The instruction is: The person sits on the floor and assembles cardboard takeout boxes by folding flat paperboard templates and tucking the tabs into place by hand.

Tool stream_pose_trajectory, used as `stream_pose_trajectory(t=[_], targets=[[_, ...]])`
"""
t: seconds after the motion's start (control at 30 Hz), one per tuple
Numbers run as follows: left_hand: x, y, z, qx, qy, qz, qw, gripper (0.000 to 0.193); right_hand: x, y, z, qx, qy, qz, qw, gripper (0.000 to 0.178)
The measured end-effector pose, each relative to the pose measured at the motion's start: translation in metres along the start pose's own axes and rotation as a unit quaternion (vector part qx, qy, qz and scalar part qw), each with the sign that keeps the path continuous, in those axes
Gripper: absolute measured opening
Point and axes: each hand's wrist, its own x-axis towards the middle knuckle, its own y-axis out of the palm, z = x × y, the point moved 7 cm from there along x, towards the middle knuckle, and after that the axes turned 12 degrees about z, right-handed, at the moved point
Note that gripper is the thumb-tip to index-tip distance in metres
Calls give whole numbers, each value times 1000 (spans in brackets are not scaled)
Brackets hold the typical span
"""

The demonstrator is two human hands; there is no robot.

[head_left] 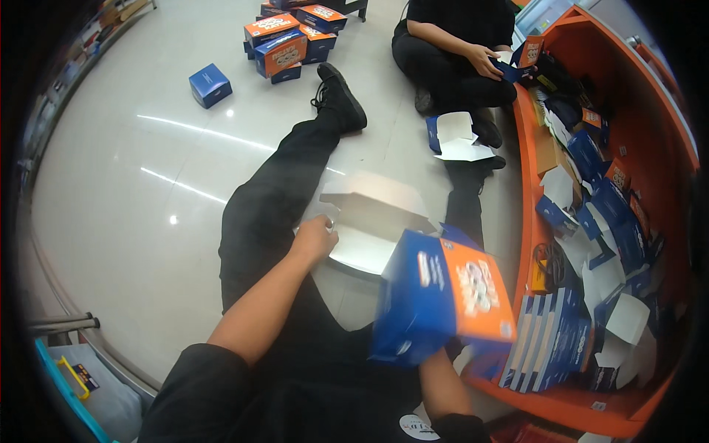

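Note:
My left hand (316,239) is closed on the left edge of an open cardboard box (373,221), whose white inside faces me between my legs. A closed blue-and-orange box (443,295) is raised in front of my right forearm (445,384), tilted and a little blurred. My right hand is hidden behind this box and seems to carry it; its fingers do not show. Part of another blue piece (461,235) shows between the two boxes.
An orange bin (528,244) on the right holds crumpled and flattened boxes and a stack of flat blue cartons (543,340). Closed boxes (284,52) are piled far ahead, near a lone blue box (210,85). Another person (458,52) sits opposite, holding a box (517,68). An opened box (459,135) lies between us.

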Motion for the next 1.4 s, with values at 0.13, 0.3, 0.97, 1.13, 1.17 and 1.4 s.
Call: stream_pose_trajectory(t=[0.13, 0.3, 0.97, 1.13, 1.17, 1.4], targets=[[3, -5, -4, -25, -14, 8, 1000, 32, 7, 8, 11, -56, -45, 19, 997, 18], [3, -7, -3, 26, 9, -33, 999, 31, 21, 29, -27, 62, 96, 66, 991, 17], [10, -4, 5, -30, 3, 11, 999, 32, 101, 100, 18, -32, 2, 260, 965, 37], [3, -6, 3, -42, 9, 15, 999, 32, 96, 120, 14, -43, 19, 258, 965, 25], [1, -9, 1, -40, 11, 17, 999, 31, 96, 119, 17, -38, 17, 248, 968, 21], [2, -10, -3, -16, 36, -5, 999, 30, 93, 134, 12, -72, 40, 292, 953, 19]])
